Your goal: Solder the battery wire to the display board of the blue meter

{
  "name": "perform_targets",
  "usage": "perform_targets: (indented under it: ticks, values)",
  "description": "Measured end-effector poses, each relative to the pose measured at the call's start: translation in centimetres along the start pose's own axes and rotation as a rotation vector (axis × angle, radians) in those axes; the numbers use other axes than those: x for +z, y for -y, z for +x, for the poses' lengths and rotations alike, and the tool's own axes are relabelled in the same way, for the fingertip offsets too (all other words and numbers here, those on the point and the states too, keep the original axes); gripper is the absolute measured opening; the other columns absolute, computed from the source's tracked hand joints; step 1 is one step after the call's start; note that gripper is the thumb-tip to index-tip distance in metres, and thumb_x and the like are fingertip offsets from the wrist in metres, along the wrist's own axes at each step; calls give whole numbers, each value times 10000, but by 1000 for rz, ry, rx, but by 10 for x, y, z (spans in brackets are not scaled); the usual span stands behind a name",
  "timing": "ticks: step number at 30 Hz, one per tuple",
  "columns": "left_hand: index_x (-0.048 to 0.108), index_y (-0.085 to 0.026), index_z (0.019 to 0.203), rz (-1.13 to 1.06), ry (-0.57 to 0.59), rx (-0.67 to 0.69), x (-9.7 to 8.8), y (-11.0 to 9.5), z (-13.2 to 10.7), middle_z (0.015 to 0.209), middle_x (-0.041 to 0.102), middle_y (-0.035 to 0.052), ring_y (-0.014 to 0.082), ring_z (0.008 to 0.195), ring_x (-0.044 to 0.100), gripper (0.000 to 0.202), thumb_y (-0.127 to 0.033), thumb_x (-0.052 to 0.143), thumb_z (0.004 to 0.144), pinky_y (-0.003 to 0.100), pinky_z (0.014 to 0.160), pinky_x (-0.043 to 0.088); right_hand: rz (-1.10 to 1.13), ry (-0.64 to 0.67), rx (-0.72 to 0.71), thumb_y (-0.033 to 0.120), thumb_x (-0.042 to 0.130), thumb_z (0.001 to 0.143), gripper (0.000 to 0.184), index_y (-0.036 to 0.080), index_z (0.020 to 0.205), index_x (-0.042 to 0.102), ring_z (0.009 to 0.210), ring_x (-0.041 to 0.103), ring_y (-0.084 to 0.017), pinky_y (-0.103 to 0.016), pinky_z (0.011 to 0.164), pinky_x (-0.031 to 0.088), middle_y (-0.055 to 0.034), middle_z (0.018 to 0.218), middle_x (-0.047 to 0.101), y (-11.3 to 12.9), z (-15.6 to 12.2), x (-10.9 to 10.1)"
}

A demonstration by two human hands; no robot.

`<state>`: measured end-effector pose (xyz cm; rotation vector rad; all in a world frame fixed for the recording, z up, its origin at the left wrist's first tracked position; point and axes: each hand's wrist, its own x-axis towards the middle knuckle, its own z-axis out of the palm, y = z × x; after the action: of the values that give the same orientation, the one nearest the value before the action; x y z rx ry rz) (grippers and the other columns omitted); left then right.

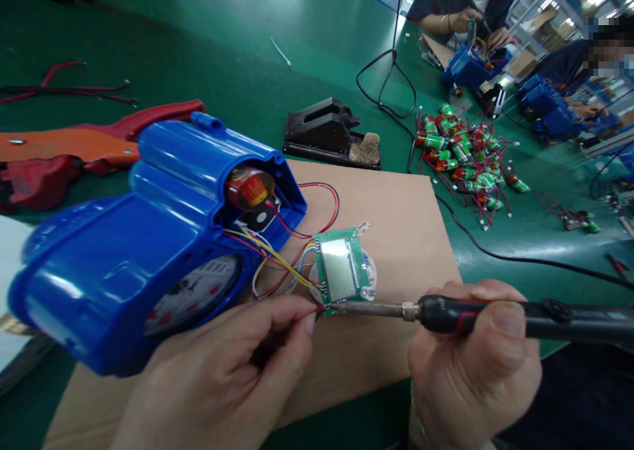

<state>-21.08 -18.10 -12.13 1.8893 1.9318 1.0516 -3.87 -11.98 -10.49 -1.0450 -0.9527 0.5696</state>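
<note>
"How would the blue housing [113, 202], left of frame, handle?"

"Probably stiff, slick, weighty; cup its sides."

"And the soldering iron [446, 315], lower right?"

"Light, hot-tipped, I'd judge; the right hand [475, 364] grips its handle."

"The circuit board [339, 268], at centre?"

"Fragile, likely; hold its edges."

"The thin wire [319, 309] just below?"

"Limp, probably; the left hand [222, 371] pinches it."

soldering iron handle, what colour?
The handle is black with a little red, seen best in the head view.

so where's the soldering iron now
In the head view, the soldering iron is at lower right, held in the right hand, its tip at the near edge of the circuit board.
</note>
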Motion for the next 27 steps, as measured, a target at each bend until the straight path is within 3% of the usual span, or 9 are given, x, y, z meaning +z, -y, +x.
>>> perform_targets:
  ticks: [9,27]
  values:
    - [612,-395,935,-35,-12,-75,2,1,1,728,707,-158,74,537,652,79,-411,545,895,143,454,496,33,38,11,380,643,870,215,168,874,605,559,547,-113,-247,488,477,28,682,543,2,-3,-1]
    - [596,-396,940,-52,16,-94,4,0,1,724,694,-155,69,550,634,72,-414,538,902,121,473,487,29,44,-11,383,621,880,214,171,876,599,552,543,-114,-247,483,472,24,677,537,2,-2,-1]
